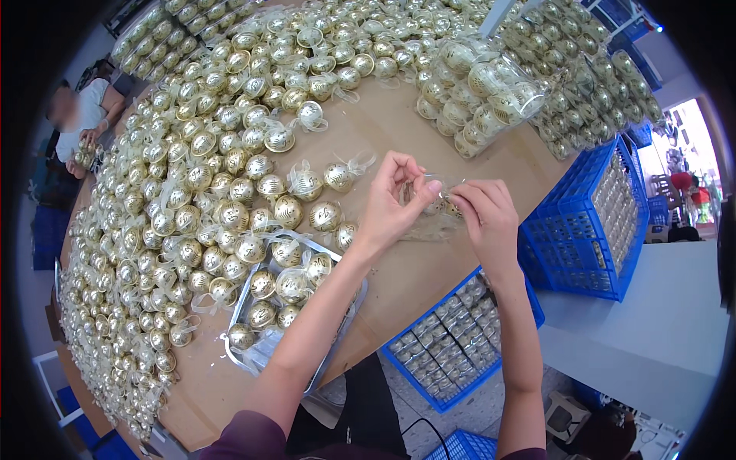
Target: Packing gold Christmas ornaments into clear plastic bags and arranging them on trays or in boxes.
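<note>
Head view: gold ball (452, 208) between left hand (392, 201) and right hand (488, 212)

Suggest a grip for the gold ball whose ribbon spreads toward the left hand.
Probably pinch the gold ball around its round middle, coming from above-right: another ball crowds its left, and the sheer ribbon looks too limp to steady it.

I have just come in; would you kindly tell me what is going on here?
A person's left hand and right hand nearly meet above a brown table, fingers bent about something too small to make out. Gold balls cover much of the table; others sit in a metal tray. A clear-wrapped pack stands beyond the hands, a blue crate to the right. At far left, another person holds some balls.
</note>
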Available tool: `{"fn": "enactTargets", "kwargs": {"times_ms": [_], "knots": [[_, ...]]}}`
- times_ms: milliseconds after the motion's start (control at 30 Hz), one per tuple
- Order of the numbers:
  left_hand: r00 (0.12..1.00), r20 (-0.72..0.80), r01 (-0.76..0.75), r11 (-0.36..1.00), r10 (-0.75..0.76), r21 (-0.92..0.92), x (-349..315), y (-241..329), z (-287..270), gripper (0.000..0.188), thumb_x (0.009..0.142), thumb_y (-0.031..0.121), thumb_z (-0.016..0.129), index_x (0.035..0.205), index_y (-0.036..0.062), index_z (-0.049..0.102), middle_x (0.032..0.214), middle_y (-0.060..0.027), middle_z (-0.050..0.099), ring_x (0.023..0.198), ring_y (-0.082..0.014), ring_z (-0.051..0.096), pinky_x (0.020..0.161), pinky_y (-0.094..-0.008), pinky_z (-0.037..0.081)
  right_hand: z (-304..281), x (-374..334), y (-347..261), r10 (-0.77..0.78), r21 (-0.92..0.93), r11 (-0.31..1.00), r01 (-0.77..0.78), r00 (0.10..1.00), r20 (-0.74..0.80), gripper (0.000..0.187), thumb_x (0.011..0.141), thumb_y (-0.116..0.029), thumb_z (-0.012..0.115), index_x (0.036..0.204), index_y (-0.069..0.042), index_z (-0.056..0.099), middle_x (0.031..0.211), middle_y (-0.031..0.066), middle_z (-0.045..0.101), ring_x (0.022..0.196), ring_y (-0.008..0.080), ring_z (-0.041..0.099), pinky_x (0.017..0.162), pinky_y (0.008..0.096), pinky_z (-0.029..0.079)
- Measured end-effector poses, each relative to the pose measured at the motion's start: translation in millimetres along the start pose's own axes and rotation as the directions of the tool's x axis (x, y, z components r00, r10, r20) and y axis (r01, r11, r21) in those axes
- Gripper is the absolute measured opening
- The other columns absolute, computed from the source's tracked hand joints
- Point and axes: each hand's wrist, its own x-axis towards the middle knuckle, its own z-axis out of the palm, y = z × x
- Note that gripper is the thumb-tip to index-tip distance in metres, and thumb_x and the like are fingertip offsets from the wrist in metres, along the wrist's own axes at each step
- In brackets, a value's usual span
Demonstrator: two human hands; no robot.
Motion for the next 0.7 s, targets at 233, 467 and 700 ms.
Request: {"fn": "enactTargets", "kwargs": {"times_ms": [233,467,700], "knots": [[0.99,-0.078,-0.125,0.989,0.12,-0.072,-5,-12,4,0.032,0.083,-0.002,0.064,0.105,0.0053,0.043,0.095,-0.0023,0.048,0.093,-0.0107,0.049,0.092,-0.0268,0.041,-9,10,-3,0.074,0.022,0.997,-0.08,0.98,0.185,0.012,0.074,-0.002,0.071,0.083,0.0,0.063,0.081,0.009,0.057,0.078,0.026,0.054,0.069,0.0321,0.046],[0.993,-0.068,-0.095,0.995,0.096,0.021,-11,-4,2,0.041,0.083,-0.003,0.062,0.12,0.0023,0.044,0.112,-0.0078,0.05,0.108,-0.0157,0.051,0.098,-0.0297,0.041,-1,-4,12,0.47,0.409,0.702,-0.583,0.81,0.35,0.019,0.079,-0.009,0.072,0.093,-0.002,0.062,0.106,0.0042,0.051,0.096,0.0169,0.052,0.083,0.0295,0.044],[0.989,-0.148,0.049,0.916,0.012,0.398,-23,10,22,0.032,0.087,0.007,0.061,0.116,0.0042,0.05,0.103,-0.0106,0.057,0.096,-0.0169,0.057,0.084,-0.0302,0.047,10,-23,0,0.472,0.441,0.745,-0.501,0.862,0.183,0.038,0.087,-0.008,0.063,0.123,-0.003,0.053,0.118,0.0068,0.043,0.111,0.017,0.047,0.097,0.029,0.04]]}}
